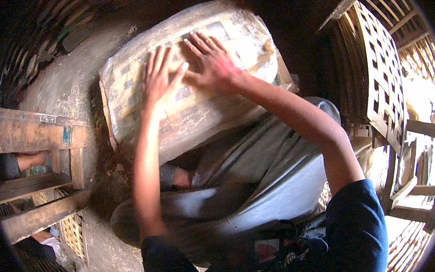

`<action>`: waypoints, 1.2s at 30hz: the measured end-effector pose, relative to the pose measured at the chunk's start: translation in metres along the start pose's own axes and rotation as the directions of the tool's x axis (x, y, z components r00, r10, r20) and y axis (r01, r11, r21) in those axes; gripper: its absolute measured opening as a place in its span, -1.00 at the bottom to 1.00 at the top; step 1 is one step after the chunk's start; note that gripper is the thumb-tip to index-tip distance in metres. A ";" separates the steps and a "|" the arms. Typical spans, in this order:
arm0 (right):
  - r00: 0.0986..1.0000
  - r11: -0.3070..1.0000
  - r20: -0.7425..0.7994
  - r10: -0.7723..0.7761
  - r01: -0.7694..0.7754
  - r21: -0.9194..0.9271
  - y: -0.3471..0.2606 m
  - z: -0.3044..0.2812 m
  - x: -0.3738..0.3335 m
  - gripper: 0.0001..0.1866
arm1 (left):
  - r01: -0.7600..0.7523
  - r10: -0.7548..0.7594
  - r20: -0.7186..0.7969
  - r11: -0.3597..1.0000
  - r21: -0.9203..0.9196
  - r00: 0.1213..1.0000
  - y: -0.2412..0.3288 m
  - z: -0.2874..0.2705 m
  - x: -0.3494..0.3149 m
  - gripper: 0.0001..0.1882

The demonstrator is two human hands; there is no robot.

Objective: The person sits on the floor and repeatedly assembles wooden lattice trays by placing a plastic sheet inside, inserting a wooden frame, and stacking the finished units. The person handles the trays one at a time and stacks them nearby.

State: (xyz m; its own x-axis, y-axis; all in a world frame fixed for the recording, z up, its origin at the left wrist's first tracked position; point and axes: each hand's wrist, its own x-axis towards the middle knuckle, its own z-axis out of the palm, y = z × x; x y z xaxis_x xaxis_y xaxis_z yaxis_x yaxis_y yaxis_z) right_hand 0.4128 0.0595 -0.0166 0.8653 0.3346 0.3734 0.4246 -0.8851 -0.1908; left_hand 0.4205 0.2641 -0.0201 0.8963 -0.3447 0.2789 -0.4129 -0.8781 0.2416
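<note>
A large, rounded bundle [125, 99] lies in front of my folded legs. Its pale wrapping looks like clear plastic over a woven lattice of strips; what is inside is hidden. My left hand [161, 78] lies on its upper face, fingers stretched and thumb pointing right. Just to the right, my right hand [214, 62] rests on the same face with its fingers apart. The two hands nearly meet at the left thumb, and neither grips anything. Strong light falls across my left forearm and the bundle's surface.
Grey trousers [273, 157] cover my folded legs below the bundle. At left, a wooden frame [33, 130] stands on the rough floor [67, 80], with another person's foot [32, 160] beneath its top board. A woven lattice panel [385, 76] rises at right beside bright slatted openings.
</note>
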 end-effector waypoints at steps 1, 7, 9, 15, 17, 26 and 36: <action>1.000 1.000 0.008 0.016 -0.016 -0.005 0.001 -0.002 0.001 -0.03 | 0.024 -0.024 0.008 0.999 0.040 1.000 -0.014 -0.001 -0.003 -0.17; 0.976 0.979 -0.115 0.184 -0.193 -0.067 0.057 -0.015 0.006 0.02 | 0.157 -0.161 -0.056 0.984 -0.080 0.985 -0.081 -0.011 -0.023 -0.23; 0.953 0.954 -0.184 0.240 -0.267 -0.140 0.074 -0.017 0.010 0.04 | 0.225 -0.225 -0.030 0.974 -0.010 0.974 -0.097 -0.019 -0.028 -0.21; 0.950 0.989 -0.303 0.080 -0.114 -0.097 0.051 -0.006 0.059 0.03 | 0.110 -0.095 -0.181 0.991 0.078 0.979 -0.079 -0.032 0.012 -0.22; 0.978 0.997 -0.206 0.042 -0.026 0.079 0.010 0.016 0.081 0.01 | -0.016 0.005 -0.191 0.998 -0.054 0.982 -0.049 -0.028 0.042 -0.19; 0.980 0.967 -0.024 0.199 -0.200 -0.159 0.063 0.034 0.110 -0.04 | 0.258 -0.258 0.020 0.966 0.035 0.966 -0.194 0.003 0.032 -0.08; 0.950 0.929 -0.169 0.264 -0.297 -0.219 0.106 -0.053 0.045 -0.02 | 0.227 -0.212 -0.236 0.973 0.036 0.948 -0.143 -0.038 -0.022 -0.21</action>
State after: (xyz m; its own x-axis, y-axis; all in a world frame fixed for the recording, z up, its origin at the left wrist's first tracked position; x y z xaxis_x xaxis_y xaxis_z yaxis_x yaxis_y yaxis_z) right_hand 0.4822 -0.0361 0.0276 0.8887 0.0293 0.4575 0.0791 -0.9928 -0.0900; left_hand 0.4535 0.4104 -0.0257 0.8994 -0.0623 0.4327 -0.1930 -0.9447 0.2652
